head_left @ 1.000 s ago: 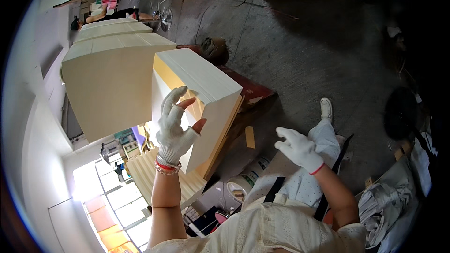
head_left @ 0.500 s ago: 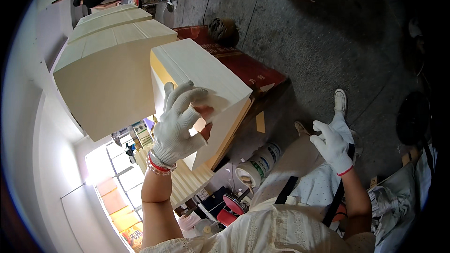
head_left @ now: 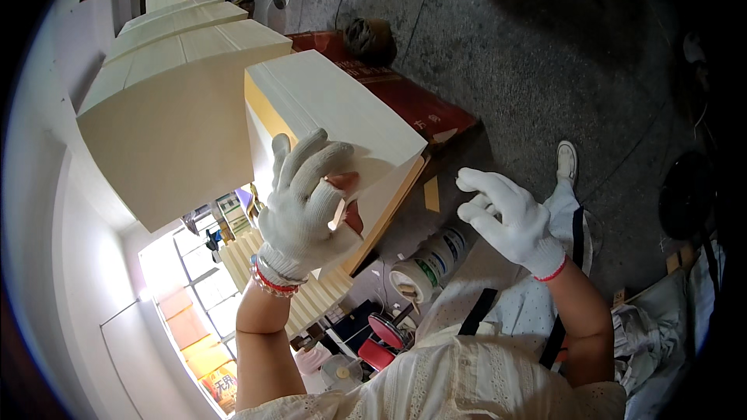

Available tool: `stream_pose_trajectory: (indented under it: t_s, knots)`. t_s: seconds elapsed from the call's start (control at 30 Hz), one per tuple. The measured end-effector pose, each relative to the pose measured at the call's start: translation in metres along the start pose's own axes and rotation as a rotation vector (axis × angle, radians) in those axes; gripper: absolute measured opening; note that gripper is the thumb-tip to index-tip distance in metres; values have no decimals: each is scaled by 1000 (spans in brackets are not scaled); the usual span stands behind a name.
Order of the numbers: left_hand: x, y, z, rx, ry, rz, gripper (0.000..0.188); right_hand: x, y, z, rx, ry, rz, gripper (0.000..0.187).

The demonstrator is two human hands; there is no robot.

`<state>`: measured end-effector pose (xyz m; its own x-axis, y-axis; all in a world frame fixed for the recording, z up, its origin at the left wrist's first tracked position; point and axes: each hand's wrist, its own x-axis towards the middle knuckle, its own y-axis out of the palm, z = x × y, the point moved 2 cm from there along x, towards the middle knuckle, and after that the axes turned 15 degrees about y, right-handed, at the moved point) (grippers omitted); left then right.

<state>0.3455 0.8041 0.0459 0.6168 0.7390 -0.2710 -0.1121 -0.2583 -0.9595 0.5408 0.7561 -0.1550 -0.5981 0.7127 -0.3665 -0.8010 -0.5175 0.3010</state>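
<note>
My left hand point(head_left: 303, 202) wears a white knit glove with bare tips at the thumb and forefinger. It hovers at or rests on the near side of a tall stack of cream-white sheets point(head_left: 334, 97); whether it touches is hard to tell. Its fingers are spread, and a bright gap shows between thumb and forefinger. My right hand point(head_left: 510, 222), gloved in white with a red cuff, hangs in the air right of the stack. Its fingers are loosely bent, apart from the thumb, and hold nothing.
More tall cream stacks point(head_left: 179, 117) stand to the left and behind. A dark red printed board point(head_left: 412, 101) lies beside the near stack. A white bucket point(head_left: 416, 276), a red-seated stool point(head_left: 381, 342) and a dark round object point(head_left: 369, 39) are on the grey floor.
My right hand has risen and moved left toward the stack. My left hand has shifted slightly right, still at the stack's side.
</note>
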Motion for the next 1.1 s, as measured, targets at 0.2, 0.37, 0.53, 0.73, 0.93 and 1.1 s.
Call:
stream_pose_trajectory:
  t_s: [0.2, 0.37, 0.53, 0.73, 0.93, 1.1]
  knots:
    - [1, -1, -5, 27, -37, 40, 39, -5, 4, -6, -43, 11, 3, 44]
    - [3, 0, -14, 37, -143, 55, 74, -11, -1, -15, -42, 97, -31, 42]
    - [-12, -7, -20, 97, -153, -47, 98, -14, -4, 2, 40, 16, -15, 40]
    - [-37, -17, -16, 150, -252, -246, 111, -15, 47, 70, 297, -161, 432, 54]
    - [-51, -13, -29, -46, -337, -430, 123, 22, 151, 59, 182, -144, 330, 33]
    - [-129, 22, -48, -477, -487, -502, 96, 23, 122, 95, 376, 608, 839, 30]
